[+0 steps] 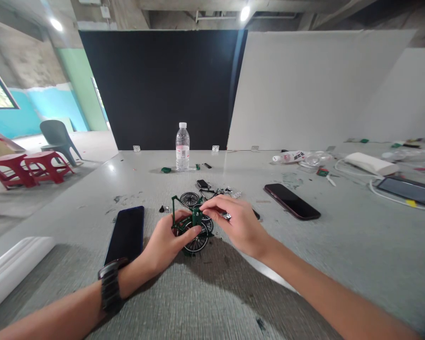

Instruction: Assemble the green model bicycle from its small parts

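A small dark green model bicycle (196, 242) with black spoked wheels is held over the grey table. My left hand (172, 236) is closed round its frame, the thumb beside a wheel and a green box-like part (197, 216). At the top of that green part, the fingertips of my right hand (230, 217) are pinched together; what they grip, if anything, is too small to make out. Just behind lie another spoked wheel (189, 199), a small black piece (203, 183) and several loose dark and silver parts.
A dark phone (125, 233) lies left, another phone (292, 201) right. A plastic bottle (182, 148) stands behind. Farther right are a lying bottle (290, 157), a white device (371, 164), cables and a dark-screened device (409, 190). A white roll (16, 269) is near left.
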Motion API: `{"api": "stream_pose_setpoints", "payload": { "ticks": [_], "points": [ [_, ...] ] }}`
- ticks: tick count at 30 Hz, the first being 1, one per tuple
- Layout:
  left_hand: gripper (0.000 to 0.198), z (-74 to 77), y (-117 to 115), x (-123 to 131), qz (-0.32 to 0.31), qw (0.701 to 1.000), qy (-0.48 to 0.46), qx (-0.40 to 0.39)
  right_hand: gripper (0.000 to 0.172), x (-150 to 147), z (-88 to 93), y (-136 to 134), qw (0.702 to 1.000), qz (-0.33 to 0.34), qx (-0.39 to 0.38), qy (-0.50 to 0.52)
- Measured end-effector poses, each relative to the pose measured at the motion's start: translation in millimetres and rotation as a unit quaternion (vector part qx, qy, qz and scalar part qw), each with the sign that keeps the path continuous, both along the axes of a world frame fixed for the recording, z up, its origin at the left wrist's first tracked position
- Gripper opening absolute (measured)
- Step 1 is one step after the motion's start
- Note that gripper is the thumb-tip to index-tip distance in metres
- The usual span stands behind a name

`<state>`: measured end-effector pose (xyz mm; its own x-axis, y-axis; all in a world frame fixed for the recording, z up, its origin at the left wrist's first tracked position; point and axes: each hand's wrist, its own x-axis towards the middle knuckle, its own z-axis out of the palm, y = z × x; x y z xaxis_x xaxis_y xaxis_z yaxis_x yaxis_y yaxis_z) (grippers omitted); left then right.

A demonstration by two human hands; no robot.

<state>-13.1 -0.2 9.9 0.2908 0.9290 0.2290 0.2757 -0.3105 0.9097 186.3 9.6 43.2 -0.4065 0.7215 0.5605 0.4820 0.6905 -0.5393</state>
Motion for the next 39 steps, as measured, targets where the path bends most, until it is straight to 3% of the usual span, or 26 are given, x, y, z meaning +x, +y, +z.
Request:
{"api": "stream_pose_setpoints", "payload": {
  "ticks": [3, 11, 15, 18, 23, 32, 39],
  "points": [
    [0.027, -0.1, 0, 0, -0.005, 1.000, 0.011, 0.004, 0.014, -2, -0.7, -2, 1.000, 0.001, 0.021, -0.009],
    [0.026, -1.0, 0, 0, -0.017, 0.999, 0.031, 0.002, 0.011, -9, 0.4, -7, 0.996, -0.041, -0.038, 0.068],
    [0.026, -2.5, 1, -1, -0.022, 0.999, 0.027, -0.001, 0.011, -6, 1.8, -8, 0.998, -0.046, 0.000, 0.038],
    [0.023, -2.4, 1, -1, -0.028, 0.999, 0.029, 0.004, 0.008, -5, -0.8, -10, 0.997, -0.006, 0.075, -0.011],
    [0.020, -1.5, 0, 0, -0.042, 0.999, 0.031, 0.004, 0.022, -5, -6.5, -14, 0.981, 0.053, 0.171, -0.071],
    [0.022, -2.8, 2, -1, -0.078, 0.997, 0.013, 0.007, 0.016, -7, -9.3, -10, 0.987, 0.065, 0.147, -0.033],
    [0.027, -2.7, 3, -3, -0.080, 0.997, -0.011, -0.008, 0.022, -5, -11.2, -7, 0.983, 0.087, 0.162, -0.019]
  ]
}}
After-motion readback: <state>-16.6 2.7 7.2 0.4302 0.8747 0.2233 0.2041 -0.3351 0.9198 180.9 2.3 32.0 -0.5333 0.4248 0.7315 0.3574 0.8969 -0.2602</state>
